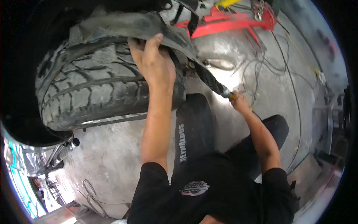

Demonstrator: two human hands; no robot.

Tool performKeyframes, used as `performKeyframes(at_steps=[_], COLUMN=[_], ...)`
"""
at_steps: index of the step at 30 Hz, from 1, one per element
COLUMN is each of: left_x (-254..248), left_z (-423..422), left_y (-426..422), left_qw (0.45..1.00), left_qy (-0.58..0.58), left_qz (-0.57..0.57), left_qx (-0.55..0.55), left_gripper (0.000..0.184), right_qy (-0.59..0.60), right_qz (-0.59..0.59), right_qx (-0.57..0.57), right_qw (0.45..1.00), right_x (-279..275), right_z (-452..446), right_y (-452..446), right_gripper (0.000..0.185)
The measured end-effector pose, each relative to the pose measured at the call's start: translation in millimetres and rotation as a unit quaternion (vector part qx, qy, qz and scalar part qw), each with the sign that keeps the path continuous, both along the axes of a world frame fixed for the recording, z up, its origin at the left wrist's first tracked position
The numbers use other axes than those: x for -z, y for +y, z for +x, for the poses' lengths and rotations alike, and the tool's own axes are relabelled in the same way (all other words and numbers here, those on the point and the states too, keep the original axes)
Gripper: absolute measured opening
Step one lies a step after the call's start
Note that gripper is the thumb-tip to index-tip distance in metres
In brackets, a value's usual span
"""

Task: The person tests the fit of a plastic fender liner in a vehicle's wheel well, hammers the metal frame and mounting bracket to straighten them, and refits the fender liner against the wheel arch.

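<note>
A worn, dusty tire (100, 87) fills the left of the head view. Above its tread hangs a dark, flexible wheel-well liner (119, 24), which narrows into a strip running down to the right. My left hand (153, 63) reaches up between tire and liner, gripping the liner's lower edge; its thumb shows and some fingers are hidden. At the strip's lower end, my right hand (240, 102) is closed around a small tool with yellow parts (232, 96). A grey metallic piece sits at its tip, against the strip; the tool's kind is unclear.
A red floor jack (231, 24) stands at the top right. Dark cables (257, 71) loop over the concrete floor (112, 160). Shiny chrome bodywork (37, 160) lies at the lower left, with another coiled cable (89, 188) near it. My bent knees (194, 123) are close beside the tire.
</note>
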State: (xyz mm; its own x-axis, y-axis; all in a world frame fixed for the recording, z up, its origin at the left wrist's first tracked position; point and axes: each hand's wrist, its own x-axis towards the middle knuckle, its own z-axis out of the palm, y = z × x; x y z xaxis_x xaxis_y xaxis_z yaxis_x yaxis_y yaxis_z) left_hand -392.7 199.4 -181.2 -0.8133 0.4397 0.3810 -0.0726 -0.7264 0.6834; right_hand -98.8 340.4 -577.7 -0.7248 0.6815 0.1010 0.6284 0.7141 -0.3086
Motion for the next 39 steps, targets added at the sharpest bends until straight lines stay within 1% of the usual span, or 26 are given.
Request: performKeyframes(at_steps=[1,2,4,6,10,12,13,14,16,17,20,22,24,26,28,29,30,31,32,33,34,35,36,37,38,39], left_x=[14,30,62,86,124,118,111,101,82,76,89,96,118,165,223,198,171,195,236,278,301,319,315,326,352,387], left_z=[10,24,55,85,125,133,132,129,130,131,140,149,157,148,146,134,121,115,112,110,104,98,93,87,76,63], left_y=[-4,-7,-10,-17,-26,-18,-14,-13,-12,-15,-22,-15,-2,29,73,82,91,106,134,167,188,206,207,212,218,222], left_qw=[1.0,0.999,0.997,0.994,0.984,0.971,0.963,0.96,0.951,0.945,0.901,0.885,0.87,0.862,0.839,0.889,0.787,0.771,0.877,0.912,0.89,0.89,0.952,0.956,0.938,0.876], left_qy=[0.003,-0.009,-0.03,-0.049,-0.083,-0.173,-0.213,-0.223,-0.247,-0.262,-0.366,-0.387,-0.4,-0.393,-0.462,-0.176,0.129,0.204,0.021,-0.284,-0.368,-0.366,-0.2,-0.113,-0.18,-0.351], left_qz=[-0.021,-0.041,-0.073,-0.1,-0.133,-0.117,-0.104,-0.101,-0.097,-0.093,-0.12,-0.114,-0.102,-0.077,-0.036,-0.322,-0.565,-0.58,-0.441,-0.157,-0.041,0.008,-0.143,-0.224,-0.219,-0.174], left_qx=[0.013,0.007,-0.001,0.019,0.089,0.115,0.124,0.134,0.16,0.171,0.199,0.233,0.268,0.311,0.285,0.274,0.213,0.167,0.19,0.251,0.266,0.271,0.184,0.152,0.201,0.28], left_gripper=[0.062,0.063,0.065,0.068,0.071,0.068,0.067,0.066,0.064,0.058,0.051,0.045,0.04,0.036,0.034,0.033,0.032,0.032,0.033,0.034,0.035,0.035,0.035,0.038,0.043,0.047], right_qy=[-0.042,-0.082,-0.055,-0.1,-0.035,-0.013,-0.002,0.006,-0.027,-0.02,0.008,0.022,0.066,0.009,0.011,0.02,0.03,0.029,0.028,0.025,0.065,0.103,0.139,0.167,0.167,0.091], right_qz=[-0.016,-0.03,-0.025,-0.083,-0.135,-0.119,-0.126,-0.134,-0.171,-0.17,-0.153,-0.153,-0.171,-0.102,-0.06,-0.041,-0.023,-0.007,0.009,0.026,0.0,-0.029,-0.062,-0.078,0.039,-0.084], right_qx=[0.028,0.054,0.116,0.217,0.318,0.326,0.33,0.335,0.356,0.358,0.344,0.342,0.316,0.306,0.295,0.295,0.297,0.308,0.32,0.334,0.324,0.319,0.321,0.284,0.278,0.31], right_qw=[0.999,0.995,0.991,0.967,0.938,0.938,0.935,0.933,0.918,0.918,0.926,0.927,0.931,0.947,0.954,0.954,0.954,0.951,0.947,0.942,0.944,0.942,0.935,0.941,0.945,0.942], right_x=[-7,-23,-32,-54,-71,-40,-43,-48,-59,-57,-61,-68,-84,-98,-127,-131,-133,-136,-142,-146,-144,-138,-128,-117,-95,-118], right_z=[-3,-6,3,6,30,50,52,57,63,70,90,100,114,126,136,147,156,162,166,169,172,175,181,182,182,165], right_y=[5,11,23,36,72,102,111,114,132,141,165,180,189,205,208,212,217,215,210,207,207,207,202,206,206,195], right_gripper=[0.045,0.045,0.042,0.048,0.051,0.052,0.052,0.053,0.055,0.055,0.055,0.054,0.053,0.051,0.051,0.052,0.053,0.054,0.054,0.055,0.055,0.055,0.055,0.056,0.052,0.047])
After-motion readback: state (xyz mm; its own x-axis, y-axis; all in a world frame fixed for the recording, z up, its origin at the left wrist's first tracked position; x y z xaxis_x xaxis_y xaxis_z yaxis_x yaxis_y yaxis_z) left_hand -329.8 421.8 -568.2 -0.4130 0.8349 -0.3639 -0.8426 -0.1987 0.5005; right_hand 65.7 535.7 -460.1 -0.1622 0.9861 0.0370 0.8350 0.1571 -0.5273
